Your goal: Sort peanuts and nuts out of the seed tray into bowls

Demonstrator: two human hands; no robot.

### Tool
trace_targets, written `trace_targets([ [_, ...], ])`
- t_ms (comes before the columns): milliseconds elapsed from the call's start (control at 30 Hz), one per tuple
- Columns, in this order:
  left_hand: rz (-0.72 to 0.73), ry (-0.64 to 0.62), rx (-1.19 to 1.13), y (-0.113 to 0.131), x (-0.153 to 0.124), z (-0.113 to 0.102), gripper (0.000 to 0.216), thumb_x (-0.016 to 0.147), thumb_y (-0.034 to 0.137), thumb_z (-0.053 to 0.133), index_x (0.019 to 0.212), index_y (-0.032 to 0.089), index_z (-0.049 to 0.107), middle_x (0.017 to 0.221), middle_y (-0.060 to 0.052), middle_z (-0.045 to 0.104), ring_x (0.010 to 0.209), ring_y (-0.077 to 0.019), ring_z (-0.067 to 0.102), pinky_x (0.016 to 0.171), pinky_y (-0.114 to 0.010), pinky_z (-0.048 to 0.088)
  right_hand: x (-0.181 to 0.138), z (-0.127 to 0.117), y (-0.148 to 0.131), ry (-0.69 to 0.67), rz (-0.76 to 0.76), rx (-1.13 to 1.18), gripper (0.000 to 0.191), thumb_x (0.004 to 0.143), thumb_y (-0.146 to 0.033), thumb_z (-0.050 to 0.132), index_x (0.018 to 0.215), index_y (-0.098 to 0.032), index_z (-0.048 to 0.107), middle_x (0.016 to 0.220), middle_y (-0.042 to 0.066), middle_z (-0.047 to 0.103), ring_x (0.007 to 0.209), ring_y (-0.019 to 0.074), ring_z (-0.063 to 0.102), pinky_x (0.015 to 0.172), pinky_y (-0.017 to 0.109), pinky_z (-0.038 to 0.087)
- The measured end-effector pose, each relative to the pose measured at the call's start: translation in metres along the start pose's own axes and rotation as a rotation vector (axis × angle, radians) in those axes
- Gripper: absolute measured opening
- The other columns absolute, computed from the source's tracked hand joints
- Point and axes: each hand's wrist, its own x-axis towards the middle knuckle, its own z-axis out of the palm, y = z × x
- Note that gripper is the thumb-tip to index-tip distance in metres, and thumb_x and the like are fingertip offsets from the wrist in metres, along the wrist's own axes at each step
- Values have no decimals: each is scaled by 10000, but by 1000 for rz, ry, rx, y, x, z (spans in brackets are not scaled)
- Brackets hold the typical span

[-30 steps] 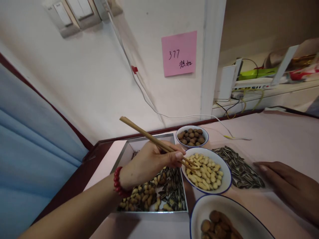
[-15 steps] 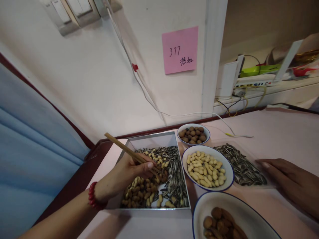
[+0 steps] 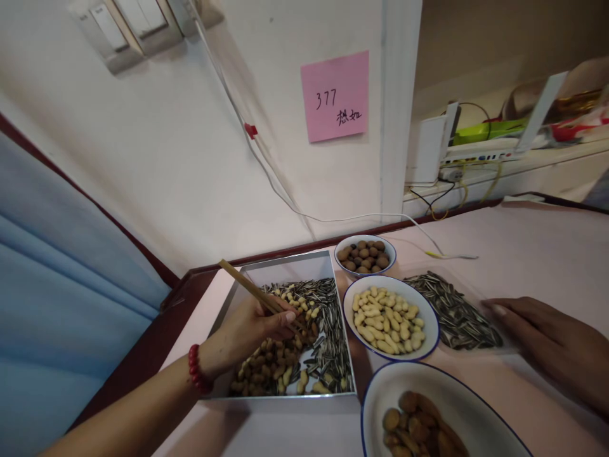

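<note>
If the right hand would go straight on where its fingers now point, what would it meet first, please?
Probably the clear container, whose edge the right hand seems to touch, then the striped sunflower seeds inside. Depth is unclear, so it might pass above the seeds.

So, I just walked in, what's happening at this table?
A person's left hand holds wooden chopsticks in a box of mixed peanuts and striped seeds; whether the tips grip anything is hard to tell. The right hand is at the edge of a clear container of striped seeds. Between the hands sits a bowl of pale peanuts, with a small bowl of round brown nuts behind it and a larger bowl of brown nuts in front.
</note>
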Motion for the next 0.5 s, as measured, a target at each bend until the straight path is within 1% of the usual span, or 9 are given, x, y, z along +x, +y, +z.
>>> trace_targets([
  [133,0,22,15,2,-1,2,463,723,510,796,952,124,683,830,-68,734,729,-179,709,692,-311,583,1,0,-2,0,-4,3,650,777,-740,339,967,-260,733,1115,78,737,1079,312,663,1055,521,468],
  [300,0,36,53,0,-1,3,478,726,525,784,970,126,684,817,-61,724,727,-180,694,665,-305,571,1,1,2,9,-24,9,615,792,-739,360,957,-271,723,1094,68,743,1053,303,672,1025,509,491],
  [500,24,4,68,-1,1,4,410,751,497,769,930,137,687,834,-71,733,745,-189,694,725,-340,580,1,0,0,18,-48,-13,620,801,-733,351,946,-264,731,1073,80,748,1034,316,681,980,520,517],
])
